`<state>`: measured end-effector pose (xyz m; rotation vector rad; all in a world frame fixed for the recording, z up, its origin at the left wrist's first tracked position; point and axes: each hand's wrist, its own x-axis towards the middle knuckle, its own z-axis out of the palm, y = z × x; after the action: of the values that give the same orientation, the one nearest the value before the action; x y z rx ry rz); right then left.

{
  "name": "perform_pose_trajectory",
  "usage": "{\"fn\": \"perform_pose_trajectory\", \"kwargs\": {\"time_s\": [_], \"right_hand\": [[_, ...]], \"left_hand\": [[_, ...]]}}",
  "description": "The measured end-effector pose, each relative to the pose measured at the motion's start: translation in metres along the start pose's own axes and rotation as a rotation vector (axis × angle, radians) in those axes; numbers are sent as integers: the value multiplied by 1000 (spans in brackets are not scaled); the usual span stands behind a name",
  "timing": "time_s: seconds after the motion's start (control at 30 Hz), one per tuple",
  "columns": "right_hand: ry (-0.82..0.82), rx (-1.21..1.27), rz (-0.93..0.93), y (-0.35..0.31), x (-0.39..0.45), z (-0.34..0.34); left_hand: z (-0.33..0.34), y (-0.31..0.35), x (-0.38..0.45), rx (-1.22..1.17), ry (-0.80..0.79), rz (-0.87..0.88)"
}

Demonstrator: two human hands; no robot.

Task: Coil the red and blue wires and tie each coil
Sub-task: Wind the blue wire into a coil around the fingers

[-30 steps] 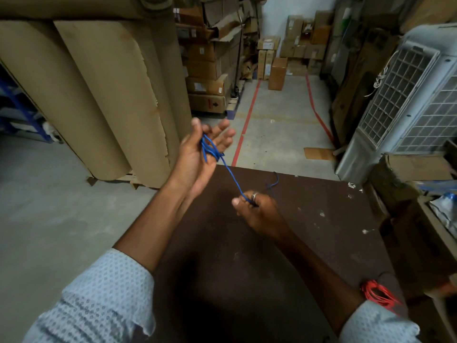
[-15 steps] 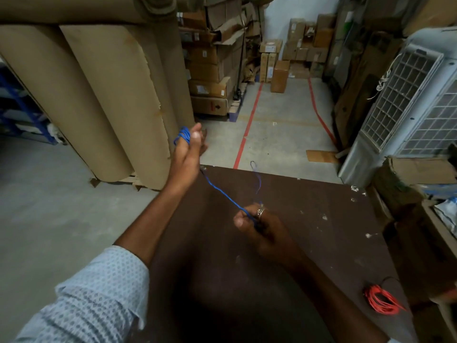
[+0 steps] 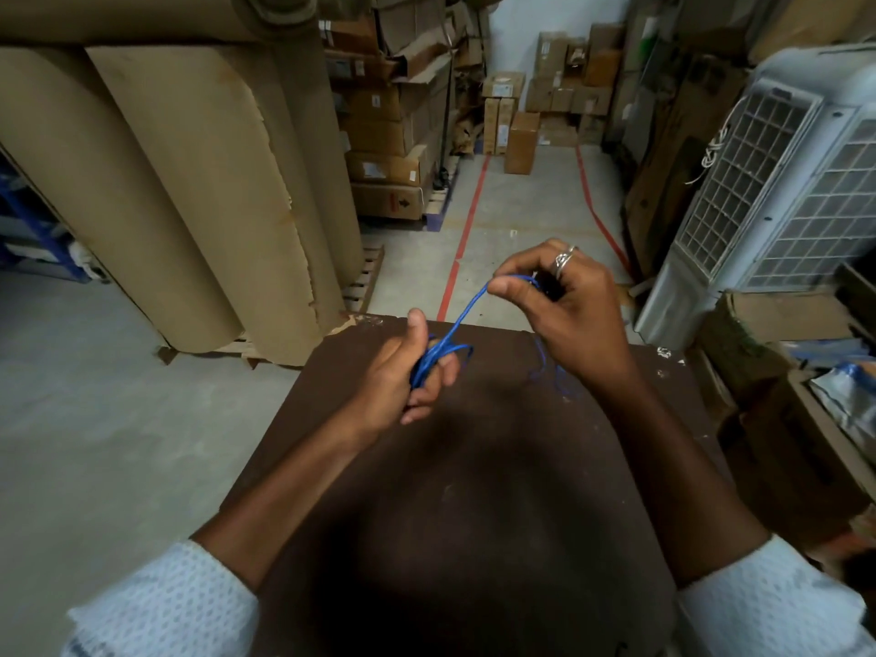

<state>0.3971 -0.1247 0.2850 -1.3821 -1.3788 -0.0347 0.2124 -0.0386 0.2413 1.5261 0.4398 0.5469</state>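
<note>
My left hand is closed around a small bundle of blue wire loops, above the far part of the dark brown table. A taut strand of the same wire runs up and right to my right hand, which pinches it between thumb and fingers. That hand wears a ring. A loose tail of blue wire hangs below my right wrist, over the table. The red wire is out of view.
Tall brown cardboard rolls lean at the left. Stacked cartons line the aisle behind, with red floor lines. A white grilled cooler unit and cluttered boxes stand at the right of the table.
My left hand dropped from raised height down to the table's far edge with the blue loops. My right hand rose up and away, drawing the strand. The view tilted, losing the red coil.
</note>
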Motion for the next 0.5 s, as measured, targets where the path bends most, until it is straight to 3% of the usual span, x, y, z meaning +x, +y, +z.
{"fn": "perform_pose_trajectory", "kwargs": {"time_s": [0.2,0.33,0.5], "right_hand": [[-191,-13,136,39,-16,37],[-254,2,242,53,-53,70],[-214,2,328,65,-80,88]], "left_hand": [[8,32,-2,-511,-201,-35],[8,39,18,-680,-109,68],[-6,24,43,-599,56,124]]}}
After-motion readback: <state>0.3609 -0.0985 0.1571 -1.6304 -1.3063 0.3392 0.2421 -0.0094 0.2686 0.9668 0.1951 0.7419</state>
